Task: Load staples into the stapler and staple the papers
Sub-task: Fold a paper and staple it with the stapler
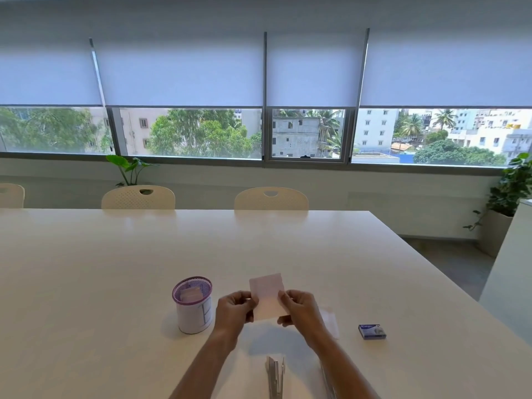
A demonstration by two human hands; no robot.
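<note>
Nearest the camera, at 6 o'clock on the white tabletop [115,269], lies a metal stapler [275,377], seemingly swung open, its long body running toward the far edge. Just beyond it both hands hold a small stack of pale papers [268,298] upright above the surface. The left hand [234,311] pinches the sheets' left edge between thumb and curled fingers; the right hand [300,311] pinches the right edge the same way.

At 9 o'clock from the papers stands a round mesh pen holder [193,305] with a purple rim and a white lower wall. Inside it sit pale, squarish pieces that look like small pads or paper slips; what they are exactly cannot be told.

At 3 o'clock, well apart from the hands, a small blue staple box [372,331] lies flat; whether it is open cannot be told. Between it and the right wrist rests a faint clear or white sheet [331,319].

At 12 o'clock, cream chairs [270,198] stand along the far side.
</note>
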